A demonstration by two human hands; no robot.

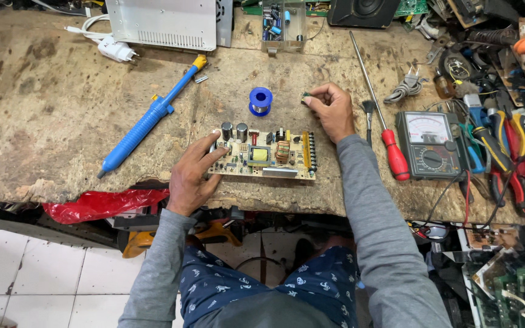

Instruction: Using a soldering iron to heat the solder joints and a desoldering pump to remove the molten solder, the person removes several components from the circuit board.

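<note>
While the beige printed circuit board (pixel 264 155) lies flat near the front edge of the worn wooden workbench (pixel 44 115), component side up, the person's left hand (pixel 191 173) rests on its left end, fingers spread and pressing down by the two dark cylindrical capacitors. It grips nothing; it seems only to pin the board so it cannot slide.

At about one o'clock from the board, the right hand (pixel 330 109) is lifted just off the bench, thumb and forefinger pinched shut on a tiny dark-green component (pixel 305 95), the other fingers curled in. Held at the fingertips like that, the part can be turned and looked over; what kind of part it is I cannot tell.

At twelve o'clock from the board, close by, stands a small blue spool of solder wire (pixel 260 100). At ten o'clock, well apart, lies a long blue desoldering pump with a yellow tip (pixel 150 117), set diagonally out of the way. At three o'clock, just beyond the right sleeve, lie a red-handled screwdriver with a long steel shaft (pixel 383 118) and a grey analogue multimeter (pixel 430 144), its leads trailing over the edge, both within easy reach of the right hand.
</note>
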